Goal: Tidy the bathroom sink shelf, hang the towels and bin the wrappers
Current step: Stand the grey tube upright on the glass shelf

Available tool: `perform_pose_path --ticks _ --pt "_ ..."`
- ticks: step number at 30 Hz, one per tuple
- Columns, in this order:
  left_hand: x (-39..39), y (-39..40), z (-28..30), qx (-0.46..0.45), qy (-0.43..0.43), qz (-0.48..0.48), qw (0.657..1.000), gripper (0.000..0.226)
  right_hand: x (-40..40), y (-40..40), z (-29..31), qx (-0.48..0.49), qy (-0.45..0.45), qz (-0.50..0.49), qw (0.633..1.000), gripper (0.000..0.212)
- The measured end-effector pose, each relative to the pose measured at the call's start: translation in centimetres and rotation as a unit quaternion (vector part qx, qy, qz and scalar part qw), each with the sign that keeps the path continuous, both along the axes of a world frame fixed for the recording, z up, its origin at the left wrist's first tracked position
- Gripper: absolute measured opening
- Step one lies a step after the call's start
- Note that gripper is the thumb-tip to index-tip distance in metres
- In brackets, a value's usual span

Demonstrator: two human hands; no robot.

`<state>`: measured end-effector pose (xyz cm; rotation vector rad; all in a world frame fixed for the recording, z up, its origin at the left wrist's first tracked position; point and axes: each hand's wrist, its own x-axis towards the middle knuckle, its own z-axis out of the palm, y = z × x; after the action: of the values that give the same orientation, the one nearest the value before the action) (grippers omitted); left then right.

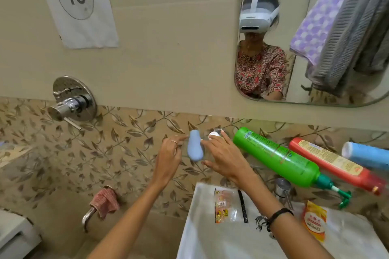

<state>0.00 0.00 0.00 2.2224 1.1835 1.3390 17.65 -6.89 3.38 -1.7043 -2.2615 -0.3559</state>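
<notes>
Leaf-patterned tile wall, mirror (305, 33) above. Glass shelf (255, 166) hard to make out; green pump bottle (280, 159), red bottle (334, 161) and blue bottle (366, 154) lay on their sides, the blue cut off. Wrappers (225, 206) on white sink (210, 235) rim. Left hand (168, 157) and right hand (225, 155) pinched a pale-blue tube (195, 147) between fingertips. Towels (345, 27) hung upper right.

Hidden and cut off
The blue bottle (366, 154) runs off the 3 o'clock edge; the red bottle's (334, 163) cap is blurred.
</notes>
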Motion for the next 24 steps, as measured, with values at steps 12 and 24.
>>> perform_pose_path --ticks 12,24 --pt "0.1 1.4 1.2 -0.055 -0.056 -0.102 0.992 0.034 -0.1 2.1 1.3 0.046 0.216 0.060 0.973 0.033" --pt "1.7 2.8 9.8 -0.125 -0.197 -0.191 0.953 0.017 1.4 4.0 8.6 -0.053 0.587 0.110 0.800 0.027"
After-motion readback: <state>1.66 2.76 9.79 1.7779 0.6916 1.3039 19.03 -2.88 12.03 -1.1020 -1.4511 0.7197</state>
